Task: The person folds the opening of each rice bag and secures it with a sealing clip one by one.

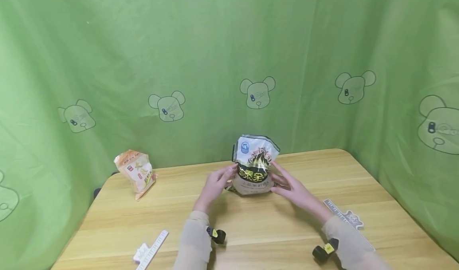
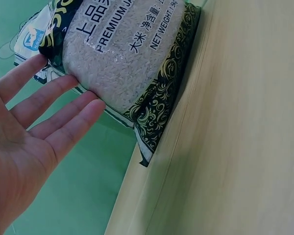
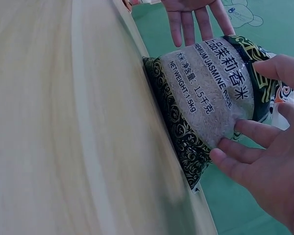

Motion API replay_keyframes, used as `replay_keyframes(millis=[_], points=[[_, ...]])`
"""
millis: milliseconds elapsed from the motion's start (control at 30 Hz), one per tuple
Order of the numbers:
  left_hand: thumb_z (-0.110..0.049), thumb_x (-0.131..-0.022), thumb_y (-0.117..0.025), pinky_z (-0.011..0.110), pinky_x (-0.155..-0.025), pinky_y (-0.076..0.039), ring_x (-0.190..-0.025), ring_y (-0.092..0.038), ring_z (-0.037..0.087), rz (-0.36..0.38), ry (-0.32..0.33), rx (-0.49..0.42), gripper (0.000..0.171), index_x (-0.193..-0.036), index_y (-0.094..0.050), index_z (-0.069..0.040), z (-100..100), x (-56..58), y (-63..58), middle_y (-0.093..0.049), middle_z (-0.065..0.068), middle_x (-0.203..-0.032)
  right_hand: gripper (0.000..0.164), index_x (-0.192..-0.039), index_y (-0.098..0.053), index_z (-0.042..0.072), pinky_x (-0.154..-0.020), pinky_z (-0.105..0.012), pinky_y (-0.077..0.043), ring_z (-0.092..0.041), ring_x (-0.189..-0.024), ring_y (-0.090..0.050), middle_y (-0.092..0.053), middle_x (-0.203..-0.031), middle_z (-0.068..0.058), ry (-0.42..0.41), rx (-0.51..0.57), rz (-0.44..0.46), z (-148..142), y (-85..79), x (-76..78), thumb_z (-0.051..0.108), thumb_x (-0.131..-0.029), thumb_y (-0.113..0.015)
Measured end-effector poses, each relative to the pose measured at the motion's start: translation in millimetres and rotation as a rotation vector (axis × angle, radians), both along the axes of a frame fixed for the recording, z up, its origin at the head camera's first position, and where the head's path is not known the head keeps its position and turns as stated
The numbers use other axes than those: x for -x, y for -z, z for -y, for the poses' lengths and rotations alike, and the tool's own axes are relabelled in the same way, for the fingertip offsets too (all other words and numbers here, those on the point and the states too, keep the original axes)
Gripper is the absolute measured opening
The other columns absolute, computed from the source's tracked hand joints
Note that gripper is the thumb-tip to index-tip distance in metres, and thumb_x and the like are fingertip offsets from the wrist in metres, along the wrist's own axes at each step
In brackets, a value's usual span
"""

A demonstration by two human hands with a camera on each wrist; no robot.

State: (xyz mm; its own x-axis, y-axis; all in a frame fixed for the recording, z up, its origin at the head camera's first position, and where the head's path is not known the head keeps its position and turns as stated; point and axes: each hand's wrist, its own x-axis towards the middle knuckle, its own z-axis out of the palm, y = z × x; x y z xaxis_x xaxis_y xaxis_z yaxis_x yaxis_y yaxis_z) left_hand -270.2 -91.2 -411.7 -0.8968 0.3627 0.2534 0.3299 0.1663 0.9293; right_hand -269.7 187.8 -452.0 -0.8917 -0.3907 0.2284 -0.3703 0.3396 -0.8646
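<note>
A bag of jasmine rice (image 1: 254,186) stands upright near the far edge of the table, its crumpled white top leaning slightly right. A black band with yellow lettering crosses its front, and the grains show through the clear lower part (image 2: 117,63). My left hand (image 1: 216,182) is at the bag's left side, its fingers extended with the tips right at the edge in the left wrist view. On the opposite side, my right hand (image 1: 295,188) has its fingertips against the bag. Its thumb reaches over the dark band in the right wrist view, with the fingers spread lower down.
An orange and white packet (image 1: 138,172) stands at the far left of the wooden table (image 1: 265,230). One white ruler (image 1: 152,251) lies at front left, another ruler (image 1: 337,211) by my right forearm. A green curtain (image 1: 215,62) with bear faces hangs behind.
</note>
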Motion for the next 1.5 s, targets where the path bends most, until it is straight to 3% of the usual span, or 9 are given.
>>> replay_keyframes(millis=[267,533,633,933,1267,1500], points=[[-0.028,-0.096,-0.039,0.049,-0.088,-0.047,-0.109,-0.055,0.037,0.001,0.021,-0.004,0.039,-0.127,-0.048,-0.006,-9,-1.3,-0.8,-0.052,0.021,-0.126,0.076,-0.143,-0.007,0.03,-0.101,-0.053,-0.03,-0.037,-0.129,-0.033,-0.024,-0.146,-0.017,-0.002,-0.011,-0.007,-12,-0.7,-6.3,0.021,-0.087,-0.057],[-0.042,-0.092,-0.041,0.043,-0.088,-0.049,-0.109,-0.058,0.025,0.043,0.005,0.015,0.038,-0.124,-0.052,-0.024,-16,10.1,16.6,-0.055,0.007,-0.126,0.076,-0.144,-0.008,0.028,-0.099,-0.054,-0.032,-0.038,-0.128,-0.033,-0.025,-0.145,-0.019,-0.021,0.004,-0.027,-22,-2.3,-11.3,0.017,-0.087,-0.057],[-0.046,-0.091,-0.041,0.044,-0.088,-0.049,-0.109,-0.057,0.024,0.057,0.021,0.027,0.04,-0.124,-0.051,-0.026,-17,9.9,18.6,-0.056,0.005,-0.126,0.075,-0.144,-0.008,0.028,-0.099,-0.054,-0.033,-0.038,-0.129,-0.032,-0.025,-0.144,-0.02,-0.032,0.007,-0.034,-26,-0.6,-12.7,0.017,-0.087,-0.057],[-0.037,-0.095,-0.039,0.046,-0.084,-0.05,-0.114,-0.054,0.027,0.075,0.127,0.059,0.038,-0.124,-0.052,-0.016,-22,6.4,13.5,-0.049,0.003,-0.133,0.076,-0.144,-0.007,0.029,-0.097,-0.054,-0.034,-0.038,-0.127,-0.034,-0.03,-0.142,-0.02,-0.019,-0.035,-0.038,-36,-1.1,-23.3,0.019,-0.087,-0.057],[-0.04,-0.093,-0.04,0.04,-0.08,-0.053,-0.118,-0.051,0.023,0.119,0.218,0.101,0.04,-0.121,-0.055,-0.016,-24,-2.3,2.5,-0.047,-0.003,-0.134,0.076,-0.144,-0.008,0.024,-0.094,-0.048,-0.041,-0.037,-0.124,-0.039,-0.032,-0.14,-0.023,-0.004,-0.069,-0.08,-43,-4.6,-34.8,0.02,-0.086,-0.058],[-0.044,-0.092,-0.04,0.04,-0.08,-0.053,-0.118,-0.051,0.02,0.146,0.264,0.117,0.042,-0.124,-0.053,-0.02,-28,-4.9,1.2,-0.05,-0.004,-0.132,0.077,-0.144,-0.009,0.023,-0.094,-0.043,-0.043,-0.035,-0.123,-0.041,-0.031,-0.142,-0.02,0.022,-0.091,-0.101,-48,-2.4,-42.9,0.017,-0.086,-0.059]])
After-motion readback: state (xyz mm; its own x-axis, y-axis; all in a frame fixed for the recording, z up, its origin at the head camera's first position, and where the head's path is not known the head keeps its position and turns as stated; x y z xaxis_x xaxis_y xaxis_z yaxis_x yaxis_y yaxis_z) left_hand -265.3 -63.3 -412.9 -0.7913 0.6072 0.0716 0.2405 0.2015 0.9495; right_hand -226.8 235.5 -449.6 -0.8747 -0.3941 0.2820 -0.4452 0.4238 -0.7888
